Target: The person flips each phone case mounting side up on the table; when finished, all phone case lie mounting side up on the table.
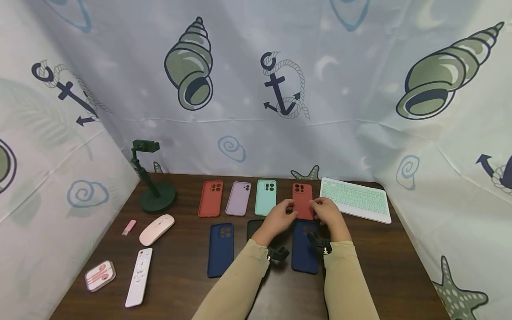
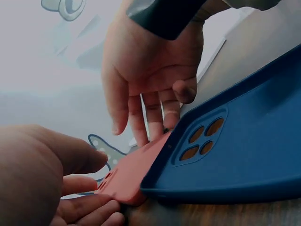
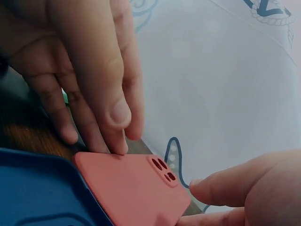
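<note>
A red phone case (image 1: pixel 302 202) lies on the table in the back row, camera cutouts at the far end. My left hand (image 1: pixel 278 222) touches its left edge with nearly straight fingers; in the right wrist view that hand's thumb (image 3: pixel 120 113) stays off the case. At the opposite edge is my right hand (image 1: pixel 329 215), its extended fingers (image 2: pixel 153 117) reaching the rim in the left wrist view. A dark blue phone case (image 1: pixel 305 253) lies just in front of the red one, beneath my wrists. A black phone case (image 1: pixel 253 227) is partly hidden by my left hand.
Left in the back row are another red case (image 1: pixel 210 199), a lilac case (image 1: pixel 238 198) and a mint case (image 1: pixel 266 198). A second blue case (image 1: pixel 220 250) lies nearer. A keyboard (image 1: pixel 356 199) stands right; a green stand (image 1: pixel 158 198), mouse (image 1: pixel 157 230) and remote (image 1: pixel 139 278) sit left.
</note>
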A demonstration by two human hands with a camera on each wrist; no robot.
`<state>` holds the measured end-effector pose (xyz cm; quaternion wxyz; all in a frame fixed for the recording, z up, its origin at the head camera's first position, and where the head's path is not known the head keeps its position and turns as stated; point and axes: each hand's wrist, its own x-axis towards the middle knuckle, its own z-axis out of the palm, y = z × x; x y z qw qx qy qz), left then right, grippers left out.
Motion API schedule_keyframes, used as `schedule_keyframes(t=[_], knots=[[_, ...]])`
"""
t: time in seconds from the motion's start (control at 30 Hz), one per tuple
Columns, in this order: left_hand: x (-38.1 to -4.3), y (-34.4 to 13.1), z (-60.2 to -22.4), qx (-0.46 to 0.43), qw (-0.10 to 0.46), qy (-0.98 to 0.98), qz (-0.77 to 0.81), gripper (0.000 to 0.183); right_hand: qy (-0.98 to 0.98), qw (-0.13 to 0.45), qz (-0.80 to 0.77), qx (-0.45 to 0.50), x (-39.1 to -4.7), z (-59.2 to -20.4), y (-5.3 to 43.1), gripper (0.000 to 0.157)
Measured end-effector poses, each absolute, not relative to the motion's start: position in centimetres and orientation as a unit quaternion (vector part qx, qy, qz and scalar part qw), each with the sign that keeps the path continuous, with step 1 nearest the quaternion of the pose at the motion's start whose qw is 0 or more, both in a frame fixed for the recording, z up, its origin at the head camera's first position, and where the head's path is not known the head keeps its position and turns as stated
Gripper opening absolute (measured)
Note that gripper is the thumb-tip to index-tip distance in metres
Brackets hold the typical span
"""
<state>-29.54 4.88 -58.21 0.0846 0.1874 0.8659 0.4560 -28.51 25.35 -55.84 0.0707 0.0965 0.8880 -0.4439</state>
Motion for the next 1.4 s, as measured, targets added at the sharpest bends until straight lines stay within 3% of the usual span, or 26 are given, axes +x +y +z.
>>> schedule_keyframes(t=[0.23, 0.6, 0.9, 1.07, 1.23, 1.4], knots=[[-29.1, 5.0, -57.6, 0.206, 0.109, 0.866, 0.442, 0.056, 0.892, 0.070, -0.435, 0.103, -28.4, -55.5, 25.6, 0.048], [-29.4, 4.7, -57.7, 0.252, 0.072, 0.879, 0.398, 0.038, 0.862, 0.019, -0.497, 0.097, -28.8, -55.5, 25.0, 0.040], [-29.5, 4.2, -57.8, 0.283, 0.071, 0.840, 0.457, 0.042, 0.864, 0.006, -0.503, 0.030, -29.0, -55.7, 24.8, 0.037], [-29.6, 4.1, -57.6, 0.295, 0.074, 0.815, 0.492, 0.060, 0.877, 0.029, -0.479, 0.026, -29.0, -55.8, 24.2, 0.045], [-29.7, 4.1, -57.4, 0.284, 0.054, 0.835, 0.467, 0.062, 0.890, 0.076, -0.450, 0.024, -29.1, -56.2, 23.6, 0.059], [-29.9, 3.9, -57.3, 0.247, 0.049, 0.864, 0.435, 0.062, 0.893, 0.080, -0.443, 0.023, -29.1, -56.2, 23.4, 0.055]])
